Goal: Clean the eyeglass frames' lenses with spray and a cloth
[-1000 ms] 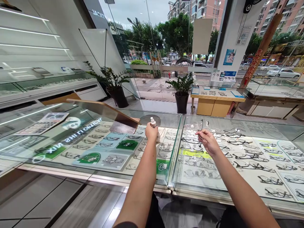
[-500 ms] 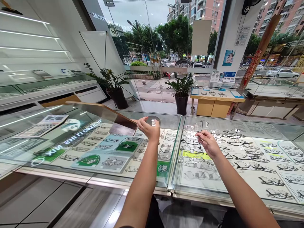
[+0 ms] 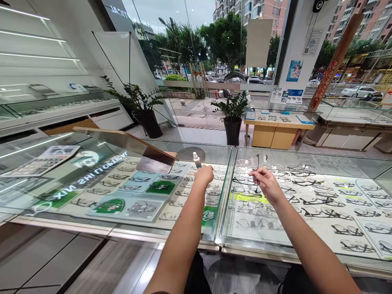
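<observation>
My left hand (image 3: 204,174) is closed around the lower part of a small white spray bottle (image 3: 196,158), which leans to the left above the glass counter. The hand hides the bottle's base. Just behind it lies a dark round disc (image 3: 187,152) on the glass. My right hand (image 3: 267,183) pinches a pair of thin-framed eyeglasses (image 3: 257,162) between thumb and fingers, held over the right-hand showcase. Their outline partly merges with the frames displayed beneath.
Rows of eyeglasses (image 3: 317,200) lie under the glass on the right. A brown board (image 3: 122,139) slants over the left showcase, near a printed sheet (image 3: 45,159). Potted plants (image 3: 232,126) and a display table (image 3: 272,134) stand beyond the counter.
My left hand has moved from spread fingers beside the bottle to a closed grip, and the bottle now tilts. My right hand keeps the eyeglasses nearly in place. The view has shifted slightly.
</observation>
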`<state>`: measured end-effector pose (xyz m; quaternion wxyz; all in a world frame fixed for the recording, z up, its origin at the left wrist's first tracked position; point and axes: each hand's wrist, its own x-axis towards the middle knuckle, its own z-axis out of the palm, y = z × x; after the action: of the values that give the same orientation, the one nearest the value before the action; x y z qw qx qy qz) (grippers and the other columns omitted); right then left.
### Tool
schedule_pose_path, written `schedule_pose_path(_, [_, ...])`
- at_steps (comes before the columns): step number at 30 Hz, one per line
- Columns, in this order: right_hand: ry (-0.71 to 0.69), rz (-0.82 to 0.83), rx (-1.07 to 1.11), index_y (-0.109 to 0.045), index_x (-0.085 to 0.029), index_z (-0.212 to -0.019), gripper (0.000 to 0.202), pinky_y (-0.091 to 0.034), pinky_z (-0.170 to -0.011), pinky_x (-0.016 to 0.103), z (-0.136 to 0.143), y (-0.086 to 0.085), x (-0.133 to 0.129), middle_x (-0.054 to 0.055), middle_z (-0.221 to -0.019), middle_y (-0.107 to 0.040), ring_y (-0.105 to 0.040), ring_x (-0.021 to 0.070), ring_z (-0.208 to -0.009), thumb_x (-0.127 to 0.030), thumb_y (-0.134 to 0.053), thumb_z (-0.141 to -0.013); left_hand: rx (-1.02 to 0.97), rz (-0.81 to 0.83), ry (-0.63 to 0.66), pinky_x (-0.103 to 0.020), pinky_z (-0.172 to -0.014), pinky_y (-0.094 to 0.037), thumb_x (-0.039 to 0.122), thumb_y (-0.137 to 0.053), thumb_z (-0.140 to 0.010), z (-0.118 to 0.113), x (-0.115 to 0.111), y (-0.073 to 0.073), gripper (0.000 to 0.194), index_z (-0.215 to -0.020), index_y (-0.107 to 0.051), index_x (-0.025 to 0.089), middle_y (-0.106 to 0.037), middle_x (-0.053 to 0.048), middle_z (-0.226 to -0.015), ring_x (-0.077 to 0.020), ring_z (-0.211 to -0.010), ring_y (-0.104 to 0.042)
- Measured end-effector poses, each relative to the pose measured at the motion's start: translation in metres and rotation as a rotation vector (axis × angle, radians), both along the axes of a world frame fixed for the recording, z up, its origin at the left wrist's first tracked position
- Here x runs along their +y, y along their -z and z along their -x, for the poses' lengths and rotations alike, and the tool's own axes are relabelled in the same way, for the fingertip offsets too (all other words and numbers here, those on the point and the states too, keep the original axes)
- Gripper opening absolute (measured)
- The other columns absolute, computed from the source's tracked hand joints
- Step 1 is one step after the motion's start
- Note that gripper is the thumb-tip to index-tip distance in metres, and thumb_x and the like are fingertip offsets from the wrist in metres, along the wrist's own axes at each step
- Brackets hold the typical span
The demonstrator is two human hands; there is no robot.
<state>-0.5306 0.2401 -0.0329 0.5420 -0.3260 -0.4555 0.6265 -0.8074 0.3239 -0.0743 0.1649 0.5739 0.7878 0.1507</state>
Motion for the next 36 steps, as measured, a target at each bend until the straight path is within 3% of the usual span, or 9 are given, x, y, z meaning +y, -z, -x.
schedule_pose_path(4, [0.004,0.0,-0.006,-0.062,-0.022,-0.073,0.054,-0.037,-0.069,0.031,0.0,0.0,0.0,0.002,-0.084,-0.072,-0.046,0.013,-0.069,-0.06,-0.098,-0.06,-0.058,-0.032,-0.016,-0.048,-0.093,-0.052,0.014,-0.068,-0.082,0.002,0.0,-0.006,0.034,-0.114,-0.079,0.018,-0.075,-0.024,-0.123,-0.0416,-0.116,-0.071])
schedule_pose_path(9, [0.019,-0.009,0.004,-0.063,-0.022,-0.073,0.053,-0.036,-0.068,0.03,-0.002,0.001,0.001,0.001,-0.084,-0.073,-0.046,0.0124,-0.069,-0.059,-0.098,-0.059,-0.147,-0.228,0.054,-0.04,-0.093,-0.054,0.015,-0.065,-0.088,0.002,-0.007,-0.019,0.047,-0.134,-0.067,0.022,-0.072,-0.016,-0.136,-0.0333,-0.121,-0.069])
schedule_pose_path(12, [0.025,-0.02,0.007,-0.063,-0.022,-0.074,0.053,-0.037,-0.067,0.029,-0.003,0.0,0.002,0.001,-0.083,-0.073,-0.045,0.0122,-0.068,-0.059,-0.098,-0.06,-0.389,-0.36,0.065,-0.037,-0.089,-0.057,0.025,-0.075,-0.084,-0.001,-0.008,-0.023,0.062,-0.143,-0.057,0.02,-0.075,-0.014,-0.125,-0.0285,-0.109,-0.073])
schedule_pose_path(18, [0.043,-0.009,0.014,-0.06,-0.022,-0.072,0.055,-0.039,-0.068,0.03,-0.006,-0.002,0.003,0.002,-0.085,-0.074,-0.047,0.0124,-0.068,-0.059,-0.098,-0.059,-1.12,-0.554,0.112,-0.033,-0.078,-0.057,0.046,-0.098,-0.055,-0.01,-0.007,-0.031,0.069,-0.108,-0.069,0.014,-0.076,-0.01,-0.1,-0.023,-0.09,-0.071])
schedule_pose_path(22, [0.044,-0.026,0.028,-0.061,-0.022,-0.073,0.053,-0.04,-0.067,0.03,-0.007,-0.003,0.004,0.002,-0.085,-0.073,-0.047,0.0127,-0.068,-0.057,-0.097,-0.061,-1.322,-0.601,0.151,-0.024,-0.065,-0.05,0.059,-0.097,-0.054,-0.013,-0.01,-0.039,0.065,-0.096,-0.069,0.017,-0.07,-0.001,-0.082,-0.0129,-0.071,-0.062])
schedule_pose_path(26, [0.041,-0.031,0.051,-0.061,-0.021,-0.073,0.051,-0.04,-0.067,0.03,-0.011,-0.003,0.007,0.003,-0.087,-0.073,-0.047,0.0121,-0.068,-0.055,-0.098,-0.061,-1.416,-0.559,0.18,-0.021,-0.058,-0.047,0.063,-0.091,-0.067,-0.017,-0.015,-0.044,0.056,-0.096,-0.068,0.02,-0.066,0.001,-0.08,-0.0093,-0.064,-0.056])
schedule_pose_path(30, [0.058,-0.033,0.068,-0.062,-0.021,-0.074,0.051,-0.042,-0.071,0.03,-0.016,-0.006,0.008,0.003,-0.088,-0.074,-0.049,0.0126,-0.071,-0.054,-0.099,-0.061,-1.52,-0.409,0.166,-0.02,-0.062,-0.051,0.053,-0.077,-0.089,-0.03,-0.026,-0.05,0.037,-0.105,-0.069,0.02,-0.069,-0.001,-0.087,-0.01,-0.068,-0.062])
schedule_pose_path(33, [0.064,-0.048,0.075,-0.064,-0.022,-0.074,0.052,-0.043,-0.073,0.029,-0.018,-0.016,0.004,0.002,-0.088,-0.074,-0.049,0.0131,-0.073,-0.055,-0.1,-0.058,-1.585,-0.295,0.219,-0.022,-0.064,-0.053,0.047,-0.071,-0.096,-0.045,-0.036,-0.057,0.035,-0.116,-0.07,0.018,-0.073,-0.004,-0.091,-0.0123,-0.072,-0.066])
schedule_pose_path(36, [0.062,-0.089,0.065,-0.065,-0.022,-0.075,0.05,-0.045,-0.076,0.03,-0.018,-0.037,-0.003,0.002,-0.087,-0.073,-0.051,0.0139,-0.075,-0.056,-0.099,-0.06,-1.53,-0.193,0.337,-0.029,-0.07,-0.057,0.053,-0.073,-0.094,-0.061,-0.044,-0.069,0.047,-0.121,-0.07,0.016,-0.078,-0.011,-0.098,-0.0191,-0.081,-0.072])
